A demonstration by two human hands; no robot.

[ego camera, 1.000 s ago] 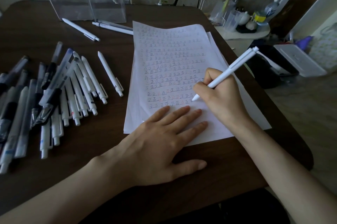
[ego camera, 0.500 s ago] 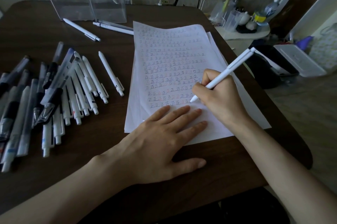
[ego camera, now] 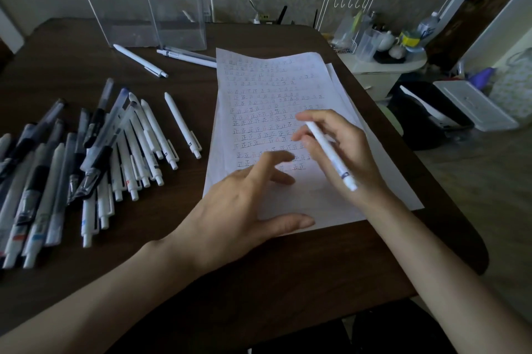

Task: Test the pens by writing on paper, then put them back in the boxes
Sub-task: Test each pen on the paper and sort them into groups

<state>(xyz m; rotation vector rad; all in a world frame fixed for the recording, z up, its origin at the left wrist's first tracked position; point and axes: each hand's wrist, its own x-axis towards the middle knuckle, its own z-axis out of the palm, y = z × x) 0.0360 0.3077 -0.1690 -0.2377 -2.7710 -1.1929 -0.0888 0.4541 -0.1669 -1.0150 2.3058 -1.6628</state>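
Head view (only one given). A white pen (ego camera: 328, 152) is held in the right hand (ego camera: 345, 149), raised over the lower part of the paper (ego camera: 273, 80). The grip is clamped on the pen: fingers curled round the barrel, thumb side blurred. The long axis runs diagonally, w/ the far end up-left by the fingertips and the near end down-right past the wrist. A dark mark is seen close to the near end, so it is prob. the button end; blur prevents certainty.

The left hand (ego camera: 244, 204) is held over the paper's near-left corner, fingers apart and loose, nothing gripped, thumb laid along the sheet's bottom edge.

Key relation: the boxes (ego camera: 172, 8) stand at the far edge of the worktop (ego camera: 288, 267), up-left of the grip, beyond the paper. The pen's far end is roughly aimed that way already, so only a reach fwd-left is judged needed. The heap of pens (ego camera: 121, 152) lies well left and is nearer the left hand.

Materials etc.:
- Boxes: clear, thin-walled plastic, tall, upright.
- Pen: smooth matte plastic, slim cylinder, prob. prone to roll.
- Paper: thin loose sheets, stacked slightly askew, covered w/ rows of small marks.
- Worktop: dark wood grain, rounded corners.
- Heap: white barrels mixed w/ clear/dark ones, some in wrappers.
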